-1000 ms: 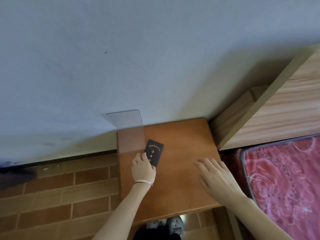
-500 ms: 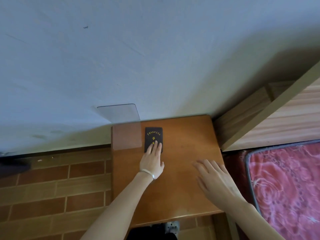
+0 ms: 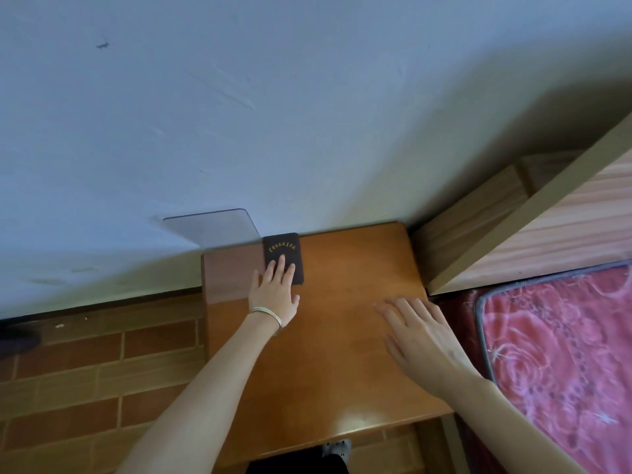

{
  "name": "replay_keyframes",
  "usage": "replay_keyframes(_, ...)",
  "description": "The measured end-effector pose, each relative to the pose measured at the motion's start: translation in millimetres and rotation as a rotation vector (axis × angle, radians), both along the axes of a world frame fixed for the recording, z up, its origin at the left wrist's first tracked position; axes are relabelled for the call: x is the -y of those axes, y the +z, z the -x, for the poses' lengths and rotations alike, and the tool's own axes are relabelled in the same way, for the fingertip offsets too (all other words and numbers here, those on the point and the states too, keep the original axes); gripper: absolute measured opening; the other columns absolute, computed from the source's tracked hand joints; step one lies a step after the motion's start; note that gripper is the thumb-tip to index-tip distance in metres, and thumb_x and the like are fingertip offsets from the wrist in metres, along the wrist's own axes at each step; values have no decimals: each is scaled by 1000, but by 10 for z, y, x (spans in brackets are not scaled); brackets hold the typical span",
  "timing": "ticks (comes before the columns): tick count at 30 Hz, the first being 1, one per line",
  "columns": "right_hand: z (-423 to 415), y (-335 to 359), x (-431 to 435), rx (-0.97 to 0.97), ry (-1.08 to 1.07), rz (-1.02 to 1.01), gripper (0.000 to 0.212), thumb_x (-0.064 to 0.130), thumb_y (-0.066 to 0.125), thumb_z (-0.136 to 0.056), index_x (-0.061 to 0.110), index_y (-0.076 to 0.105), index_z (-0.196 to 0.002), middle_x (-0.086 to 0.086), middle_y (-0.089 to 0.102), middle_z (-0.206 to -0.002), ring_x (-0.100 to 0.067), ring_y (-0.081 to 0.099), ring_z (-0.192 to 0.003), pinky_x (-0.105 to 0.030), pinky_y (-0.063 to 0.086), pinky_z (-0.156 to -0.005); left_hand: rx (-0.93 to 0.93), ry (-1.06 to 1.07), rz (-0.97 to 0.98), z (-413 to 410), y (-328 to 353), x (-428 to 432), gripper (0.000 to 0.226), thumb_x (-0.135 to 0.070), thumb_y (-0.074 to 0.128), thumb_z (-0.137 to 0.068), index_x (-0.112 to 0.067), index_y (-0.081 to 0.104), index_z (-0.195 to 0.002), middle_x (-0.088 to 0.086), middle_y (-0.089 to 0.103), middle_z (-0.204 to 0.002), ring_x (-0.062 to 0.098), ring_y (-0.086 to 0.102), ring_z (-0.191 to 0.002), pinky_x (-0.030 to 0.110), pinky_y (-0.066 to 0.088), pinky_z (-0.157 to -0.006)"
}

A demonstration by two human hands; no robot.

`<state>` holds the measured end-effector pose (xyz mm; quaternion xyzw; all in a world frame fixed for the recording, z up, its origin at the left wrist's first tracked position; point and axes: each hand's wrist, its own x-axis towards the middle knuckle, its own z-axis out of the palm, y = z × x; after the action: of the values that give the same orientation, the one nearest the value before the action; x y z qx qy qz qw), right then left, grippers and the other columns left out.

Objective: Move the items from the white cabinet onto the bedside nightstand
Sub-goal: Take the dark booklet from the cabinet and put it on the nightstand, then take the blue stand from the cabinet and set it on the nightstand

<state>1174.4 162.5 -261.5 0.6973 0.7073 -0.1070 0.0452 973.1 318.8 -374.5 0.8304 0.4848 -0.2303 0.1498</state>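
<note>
now, the left hand (image 3: pixel 273 295): its grip is wide and flat, with straight fingertips (image 3: pixel 282 268) laid on the lower half of the dark booklet (image 3: pixel 284 249), pressing it and not pinching it. the booklet, gold lettering on its cover, lies flat at the back of the worktop (image 3: pixel 342 371), its far edge right up at the wall (image 3: pixel 307 97) and its left edge just beside a clear plastic sheet (image 3: pixel 212 227) that covers the worktop's back left corner and sticks out past it. a thin bracelet (image 3: pixel 270 314) sits on that wrist. over to the right hand (image 3: pixel 420 340): grip wide there too, fingers spread, holding nothing, low over the worktop's right side near the bed; whether the palm actually touches the wood i cannot tell. outward from there, a red patterned mattress (image 3: pixel 564 354) lies to the right, a pale wooden bed frame (image 3: pixel 513 227) runs beyond it, and brown floor tiles (image 3: pixel 85 371) show on the left. so where does that leave things? one item is down on the nightstand and looks placed; i'd say this delivery is all but finished, needing only the hand to lift off. the white cabinet is out of view, so how many items wait there cannot be judged. my read: if more remain, both hands are free for the trip back to collect them.
</note>
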Motion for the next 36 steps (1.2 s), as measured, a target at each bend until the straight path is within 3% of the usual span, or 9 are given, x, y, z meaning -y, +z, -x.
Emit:
replay_keyframes(4,12,58,-25,4,-2,0,43,28,61,-82,16,54,-122,-6,59,-118,-26,54,-110,-43,46,-92,-41,-18,-15,-20,47,5,63,-42,32,-97,-21,4,-149,3,-5,-157,20,3,-143,47,11,-114)
replay_keyframes(8,22,266,-12,16,-46,-15,43,28,63,-80,15,55,-120,-7,60,-115,-27,56,-107,-42,46,-90,-85,-130,-75,-100,360,-23,55,-36,38,-95,-21,20,-145,5,10,-156,24,11,-142,51,13,-112)
replay_keyframes(12,13,691,95,19,-117,-60,45,29,61,-80,17,52,-123,-5,59,-118,-25,55,-107,-41,45,-92,66,-252,-119,-294,1057,47,42,-29,39,-94,-20,39,-135,3,37,-144,23,31,-132,39,23,-109)
replay_keyframes(15,-26,1114,269,13,-206,-119,41,33,42,-86,18,51,-123,-3,58,-119,-23,54,-109,-40,46,-91,201,-427,-206,-460,1691,234,35,-23,48,-90,-18,51,-125,4,54,-126,24,49,-116,43,29,-105)
replay_keyframes(18,-106,1547,587,42,-307,-152,44,38,32,-89,19,50,-125,-2,58,-120,-21,55,-110,-38,47,-91,374,-654,-274,-651,2317,489,31,-17,71,-73,-15,66,-103,5,68,-98,25,62,-89,46,46,-86)
replay_keyframes(20,-148,1830,903,65,-385,-166,43,39,35,-91,21,48,-127,-1,57,-124,-21,53,-113,-38,45,-93,486,-768,-292,-789,2694,700,34,-17,76,-67,-14,69,-100,5,69,-91,24,65,-82,43,50,-79)
replay_keyframes(22,-162,2100,1294,94,-482,-188,43,39,35,-91,21,48,-128,-1,56,-126,-20,51,-116,-37,43,-95,593,-871,-304,-942,3033,972,32,-20,73,-72,-13,68,-103,5,70,-94,24,65,-86,42,51,-83)
replay_keyframes(28,79,2685,2829,203,-818,-190,46,32,47,-84,19,47,-128,-4,56,-126,-23,51,-116,-39,42,-97,767,-1235,-205,-1315,3739,2159,45,-38,38,-85,-15,67,-110,2,69,-99,22,64,-95,42,50,-87)
replay_keyframes(36,1607,3176,5047,386,-1372,-137,48,33,45,-85,20,44,-131,-3,54,-129,-22,47,-122,-41,39,-101,934,-1746,-47,-1125,4305,4238,48,-38,37,-82,-15,67,-111,3,69,-104,23,63,-100,43,49,-90)
